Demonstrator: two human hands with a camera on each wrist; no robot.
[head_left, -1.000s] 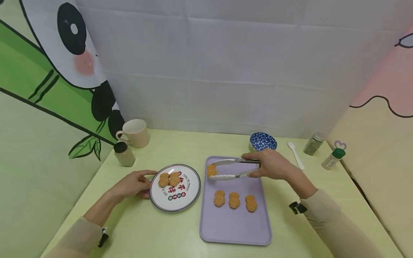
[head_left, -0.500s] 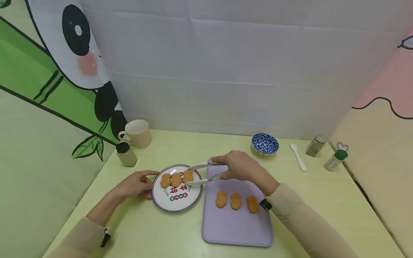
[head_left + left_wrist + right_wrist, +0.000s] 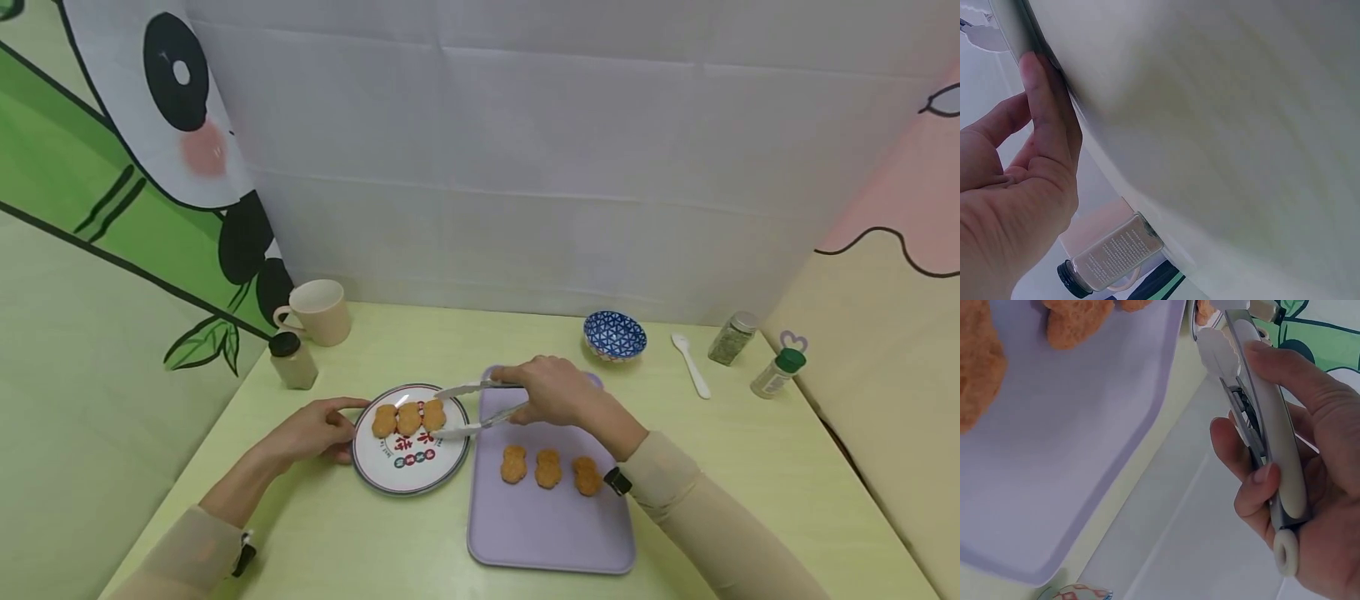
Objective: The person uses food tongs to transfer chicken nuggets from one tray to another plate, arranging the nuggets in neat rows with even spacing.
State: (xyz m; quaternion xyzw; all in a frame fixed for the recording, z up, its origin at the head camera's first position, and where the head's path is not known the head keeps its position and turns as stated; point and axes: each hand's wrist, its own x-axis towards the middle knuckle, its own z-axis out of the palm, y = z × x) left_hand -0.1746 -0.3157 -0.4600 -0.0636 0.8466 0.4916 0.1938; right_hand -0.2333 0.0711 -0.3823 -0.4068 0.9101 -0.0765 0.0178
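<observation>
Head view: three nuggets (image 3: 408,418) in a row on the round plate (image 3: 446,458), left on the desk (image 3: 315,533). Left hand (image 3: 318,432) at the rim, fingers extended and touching it. Right hand (image 3: 558,392) grips tongs (image 3: 459,431), tips over the plate, one on either side of the rightmost nugget. Three more nuggets (image 3: 548,469) on the lilac tray (image 3: 551,533). Blue bowl (image 3: 615,336) behind the tray.

Left wrist: fingers against the plate's edge; jar (image 3: 1116,249) beyond, black cap.

Right wrist: fingers and thumb curled round the tongs' handle, tray alongside.
</observation>
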